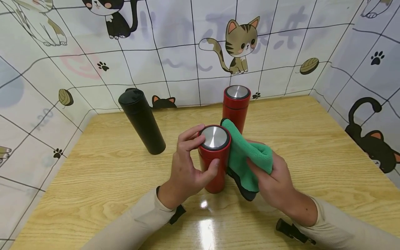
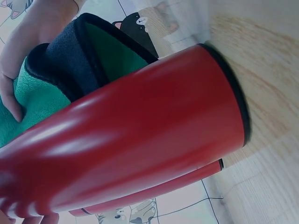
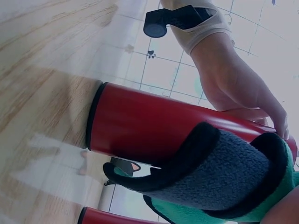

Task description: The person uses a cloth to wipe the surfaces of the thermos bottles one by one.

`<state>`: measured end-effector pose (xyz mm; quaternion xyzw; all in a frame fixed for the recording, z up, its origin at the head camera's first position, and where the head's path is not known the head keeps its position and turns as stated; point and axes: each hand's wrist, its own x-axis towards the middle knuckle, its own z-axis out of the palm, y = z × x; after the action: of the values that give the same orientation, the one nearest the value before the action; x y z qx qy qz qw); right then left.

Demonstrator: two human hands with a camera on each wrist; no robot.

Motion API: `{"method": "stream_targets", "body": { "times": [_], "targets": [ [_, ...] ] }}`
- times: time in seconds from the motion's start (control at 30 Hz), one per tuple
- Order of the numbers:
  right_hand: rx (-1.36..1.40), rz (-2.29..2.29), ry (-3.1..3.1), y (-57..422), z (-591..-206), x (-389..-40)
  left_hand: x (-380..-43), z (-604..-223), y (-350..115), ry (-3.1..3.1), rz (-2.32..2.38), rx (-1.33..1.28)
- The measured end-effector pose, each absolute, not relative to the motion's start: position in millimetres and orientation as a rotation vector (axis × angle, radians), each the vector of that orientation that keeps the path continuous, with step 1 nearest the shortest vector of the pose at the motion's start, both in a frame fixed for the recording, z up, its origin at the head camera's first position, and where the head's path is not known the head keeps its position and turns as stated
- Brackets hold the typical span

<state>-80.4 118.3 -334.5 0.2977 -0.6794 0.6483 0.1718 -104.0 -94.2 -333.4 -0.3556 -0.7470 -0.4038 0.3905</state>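
A red thermos (image 1: 215, 178) with a silver-topped lid stands upright on the table. My left hand (image 1: 184, 166) grips it near the top, thumb in front and fingers round the lid's left side. On its right, my right hand (image 1: 276, 184) holds a folded cloth (image 1: 242, 149), green with a dark grey side and black edging. The cloth lies along the thermos's right side. In the left wrist view the red thermos (image 2: 154, 126) hides part of the cloth (image 2: 60, 60). The right wrist view shows the cloth's grey side (image 3: 224, 172) over the thermos (image 3: 135, 121).
Behind the cloth stands a second red thermos (image 1: 235, 111), its lower part hidden. A black thermos (image 1: 142, 121) stands at the back left. Walls with cat drawings (image 1: 178, 66) border the wooden table (image 1: 103, 180) at the back and sides.
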Motion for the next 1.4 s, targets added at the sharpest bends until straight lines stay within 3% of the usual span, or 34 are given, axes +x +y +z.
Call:
{"method": "stream_targets", "body": {
  "times": [1.4],
  "targets": [
    [0.862,1.792,-1.94,119.4,-335.9,-83.4,-108.2,-336.7,-94.8,-1.839,-1.028,-0.962]
  ]
}}
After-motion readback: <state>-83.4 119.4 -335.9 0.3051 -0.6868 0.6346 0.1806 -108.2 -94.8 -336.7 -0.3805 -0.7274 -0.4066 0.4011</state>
